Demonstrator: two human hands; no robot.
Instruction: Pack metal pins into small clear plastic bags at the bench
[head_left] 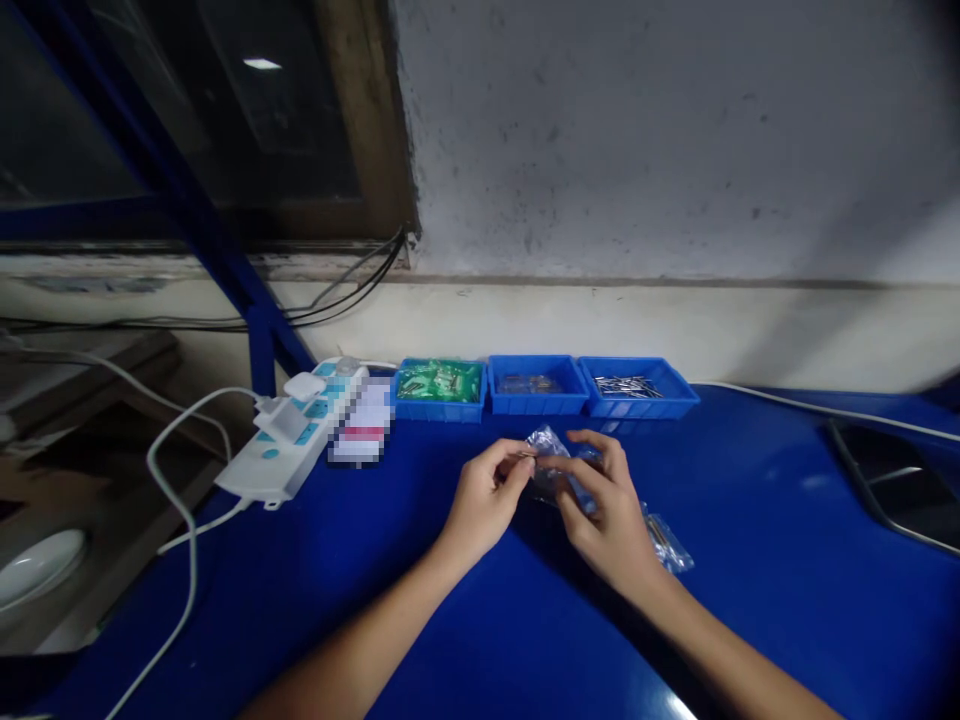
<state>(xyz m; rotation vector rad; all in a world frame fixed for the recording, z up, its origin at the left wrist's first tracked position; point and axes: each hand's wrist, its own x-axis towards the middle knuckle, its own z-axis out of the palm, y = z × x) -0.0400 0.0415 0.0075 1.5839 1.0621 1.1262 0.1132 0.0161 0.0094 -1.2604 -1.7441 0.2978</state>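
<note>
My left hand [487,495] is closed in a pinch near the middle of the blue table, with something small and thin between thumb and forefinger. Beside it on the right, my right hand [611,510] has its fingers apart and curved over a clear plastic bag [547,442]. Whether its fingertips grip the bag is hard to tell. Another clear bag [667,545] with thin metallic pieces lies by the right wrist. Behind the hands stand three blue bins: one with green packets [442,381], one with small packaged pieces [529,384], one with loose metal pins [628,387].
A white power strip [281,455] with plugs and cables lies at the left, beside a blurred-out card [364,425]. On the right rests a dark phone [900,480]. The blue table [780,600] meets a wall behind the bins.
</note>
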